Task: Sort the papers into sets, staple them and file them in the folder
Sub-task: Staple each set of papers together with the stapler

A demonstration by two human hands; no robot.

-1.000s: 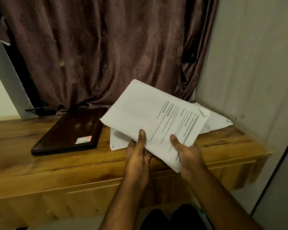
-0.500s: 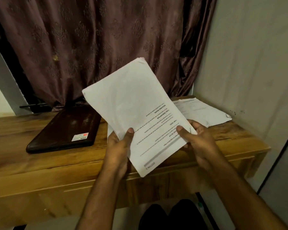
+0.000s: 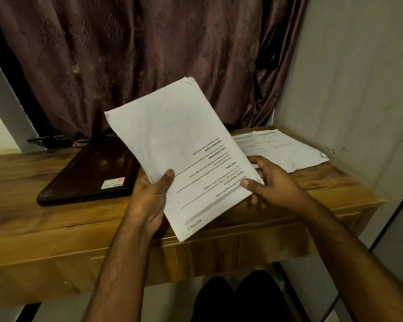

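Above the front edge of the wooden table [image 3: 56, 219], both hands hold one stack of papers [image 3: 179, 147] in the air. The left hand [image 3: 149, 201] takes the stack at its left edge: the thumb lies on top of the first sheet and the other fingers are curled under the stack, out of sight. The left forearm comes up from the bottom of the view, almost straight. The right hand [image 3: 272, 182] takes the right edge of the same stack. Its thumb presses on the top sheet near the printed lines, and its fingers [image 3: 254, 199] go under the paper, where only some tips show below the edge. The right forearm comes in from the lower right corner, at a slant.

The stack is tilted, with its far corner raised toward the curtain [image 3: 149, 54] and its near corner low, between the two hands. The printed text on it stands upside down for the viewer, and the words "SECTION 1" are near the low corner.

Beyond the right fingers, more loose sheets [image 3: 286, 149] lie flat on the table, near the wall [image 3: 347, 89]. To the left of the left fingers, a dark folder [image 3: 89, 175] with a small label lies closed on the table, apart from the hands.
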